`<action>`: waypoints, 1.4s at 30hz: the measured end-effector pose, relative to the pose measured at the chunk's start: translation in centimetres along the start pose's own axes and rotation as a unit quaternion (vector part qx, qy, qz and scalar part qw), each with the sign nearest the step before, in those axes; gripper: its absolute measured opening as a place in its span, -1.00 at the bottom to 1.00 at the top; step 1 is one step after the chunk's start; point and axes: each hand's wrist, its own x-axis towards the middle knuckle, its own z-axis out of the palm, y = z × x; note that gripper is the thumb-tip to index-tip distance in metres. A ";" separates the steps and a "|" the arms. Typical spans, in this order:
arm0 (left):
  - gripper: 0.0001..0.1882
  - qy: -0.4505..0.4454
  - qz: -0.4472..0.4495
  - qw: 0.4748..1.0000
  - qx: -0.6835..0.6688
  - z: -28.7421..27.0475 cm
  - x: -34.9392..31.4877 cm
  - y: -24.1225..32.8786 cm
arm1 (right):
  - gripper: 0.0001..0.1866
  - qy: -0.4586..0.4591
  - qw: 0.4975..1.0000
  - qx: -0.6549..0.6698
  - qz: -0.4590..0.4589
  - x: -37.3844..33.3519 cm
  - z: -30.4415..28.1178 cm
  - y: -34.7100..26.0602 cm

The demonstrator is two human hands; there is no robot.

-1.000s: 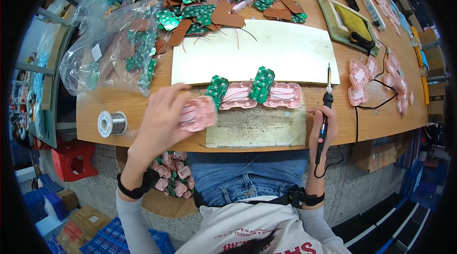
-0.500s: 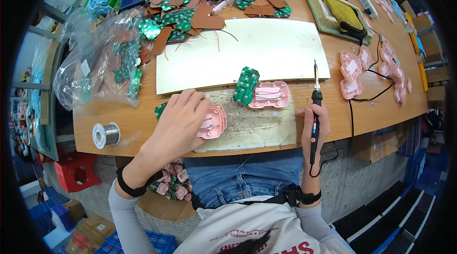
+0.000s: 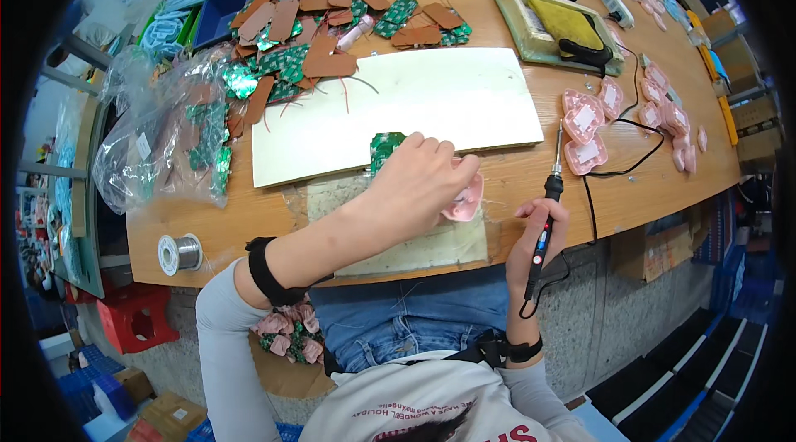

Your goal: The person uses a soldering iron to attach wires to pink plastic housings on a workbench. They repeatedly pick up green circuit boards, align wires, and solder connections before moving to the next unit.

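My left hand (image 3: 423,181) reaches across the work mat, its fingers curled over a pink plastic casing (image 3: 469,200) that shows at its right side. A green circuit board (image 3: 385,148) sticks out beyond the knuckles; whether it is joined to the casing is hidden. In my right hand (image 3: 541,230) is a soldering iron (image 3: 553,187), held upright at the table's front edge with its tip pointing away from me. The stained work mat (image 3: 448,245) lies under my left hand, against the white board (image 3: 398,98).
Green circuit boards and brown pieces (image 3: 286,60) pile up at the back left, next to a clear plastic bag (image 3: 141,139). A solder spool (image 3: 180,254) stands front left. Pink casings (image 3: 584,119) and a yellow sponge (image 3: 564,23) in a tray lie right. Below, a box (image 3: 286,376) holds pink casings.
My left hand has moved right, from the casing at the mat's left end to the mat's right part. No casing shows at the left end now. The soldering iron stays in my right hand.
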 end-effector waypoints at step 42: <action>-0.02 -0.082 -0.597 0.796 0.060 5.0 -41.5 8.6 | -0.88 -0.017 0.999 -0.023 -0.043 -0.6 -0.7 0.9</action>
